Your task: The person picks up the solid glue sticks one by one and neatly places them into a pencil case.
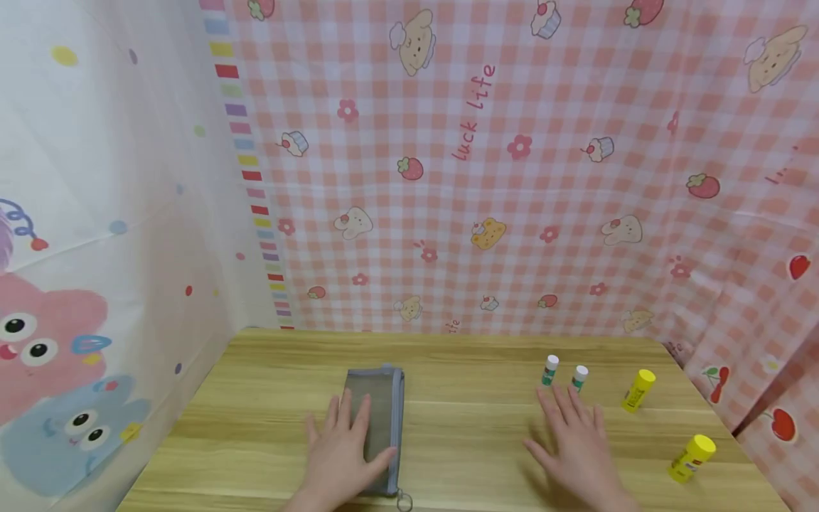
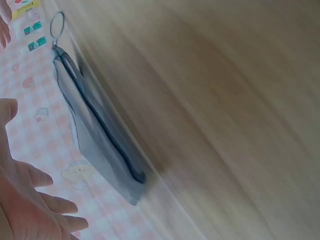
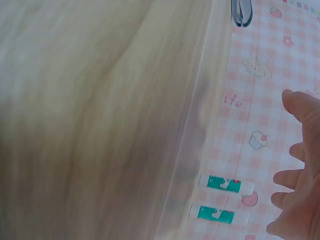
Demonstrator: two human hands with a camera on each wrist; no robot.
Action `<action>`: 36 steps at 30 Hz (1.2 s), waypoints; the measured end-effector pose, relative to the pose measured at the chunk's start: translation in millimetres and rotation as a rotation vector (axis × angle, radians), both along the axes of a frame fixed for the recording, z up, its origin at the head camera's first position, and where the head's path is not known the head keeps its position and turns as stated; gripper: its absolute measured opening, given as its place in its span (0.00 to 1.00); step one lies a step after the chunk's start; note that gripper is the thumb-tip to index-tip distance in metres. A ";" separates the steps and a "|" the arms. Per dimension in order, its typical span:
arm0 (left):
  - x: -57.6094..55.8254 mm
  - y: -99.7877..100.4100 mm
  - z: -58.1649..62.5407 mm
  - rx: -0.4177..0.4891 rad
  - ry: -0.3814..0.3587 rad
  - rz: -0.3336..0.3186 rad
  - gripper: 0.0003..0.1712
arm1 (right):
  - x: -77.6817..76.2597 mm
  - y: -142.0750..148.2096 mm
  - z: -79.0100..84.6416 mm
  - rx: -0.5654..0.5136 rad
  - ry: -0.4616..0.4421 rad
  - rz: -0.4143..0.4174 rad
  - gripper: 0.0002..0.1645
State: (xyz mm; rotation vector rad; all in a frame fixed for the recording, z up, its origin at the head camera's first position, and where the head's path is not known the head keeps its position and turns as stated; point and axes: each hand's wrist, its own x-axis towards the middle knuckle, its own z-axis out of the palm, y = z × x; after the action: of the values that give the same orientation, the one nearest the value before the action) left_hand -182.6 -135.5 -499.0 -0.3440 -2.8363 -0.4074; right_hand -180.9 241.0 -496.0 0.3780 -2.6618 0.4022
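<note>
A grey zippered mesh pouch with a key ring at its near end lies on the left of the wooden table. Over its left side, in the head view, spreads my left hand, fingers straight and holding nothing. My right hand is spread on the right side, palm down, its fingertips just in front of two small white-capped glue sticks with green labels. In the right wrist view both glue sticks stand beyond the fingers. The left wrist view shows the pouch beside the left hand.
Two yellow glue sticks stand at the right: one farther back, a thicker one nearer the right edge. The wooden table ends at a pink checked cloth behind; a white cartoon cloth hangs at the left.
</note>
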 end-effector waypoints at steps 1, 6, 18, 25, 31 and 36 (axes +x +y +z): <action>-0.3 1.8 1.3 -0.001 0.005 0.002 0.51 | 0.1 1.8 0.7 -0.010 0.007 -0.004 0.50; -1.5 11.9 6.5 -0.008 0.029 0.010 0.51 | 0.3 12.3 1.9 -0.025 0.047 -0.016 0.50; -4.9 33.5 4.4 0.007 0.074 0.036 0.52 | 8.0 37.3 3.0 -0.068 0.108 -0.049 0.49; -11.3 40.6 -1.7 -0.030 0.042 0.060 0.52 | 15.4 53.7 5.5 -0.084 0.116 -0.075 0.48; -14.3 45.4 -3.7 -0.075 -0.013 0.080 0.52 | 23.1 64.7 8.1 -0.100 0.089 -0.118 0.47; -14.9 47.2 -4.0 -0.094 -0.068 0.108 0.53 | 28.9 75.6 10.3 -0.114 0.108 -0.124 0.47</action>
State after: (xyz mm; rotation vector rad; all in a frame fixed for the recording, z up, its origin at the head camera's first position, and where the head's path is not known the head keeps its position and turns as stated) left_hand -197.5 -88.4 -503.0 -0.1972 -2.9300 -0.2694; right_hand -152.0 316.5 -485.7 0.1933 -2.5281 0.4779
